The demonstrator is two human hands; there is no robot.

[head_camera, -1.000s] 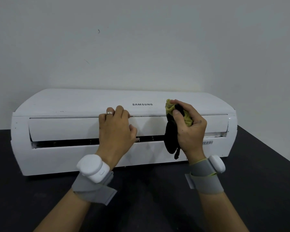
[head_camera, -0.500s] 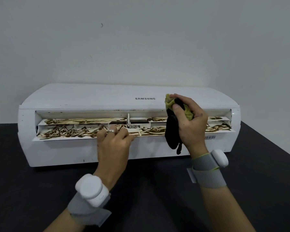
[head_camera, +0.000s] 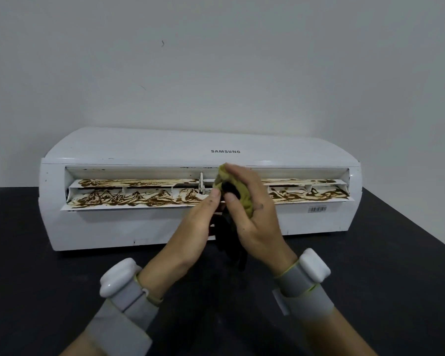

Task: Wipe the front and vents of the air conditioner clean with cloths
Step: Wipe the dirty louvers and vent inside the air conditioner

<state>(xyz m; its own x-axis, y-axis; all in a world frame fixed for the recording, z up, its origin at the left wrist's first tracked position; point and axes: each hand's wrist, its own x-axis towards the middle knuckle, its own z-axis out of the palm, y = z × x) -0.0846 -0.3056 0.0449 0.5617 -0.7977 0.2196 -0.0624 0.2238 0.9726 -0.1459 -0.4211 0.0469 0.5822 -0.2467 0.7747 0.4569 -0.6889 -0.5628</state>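
The white Samsung air conditioner sits on a black table against a pale wall. Its vent flap is folded down, and brown grime streaks the louvres from the left end to the right.

In front of the middle of the vent, the right hand grips a bunched yellow-green cloth with fingers curled round it. It also holds a black cloth, whose tail hangs below the palm, in front of the unit's lower panel. The left hand comes in from the near left, its thumb lying against the black cloth. Its fingers are hidden behind the hand, so I cannot tell whether it pinches the cloth.

Both hands and cloths cover the vent's centre. A barcode sticker sits below the flap on the right. Each wrist wears a grey strap with a white device.
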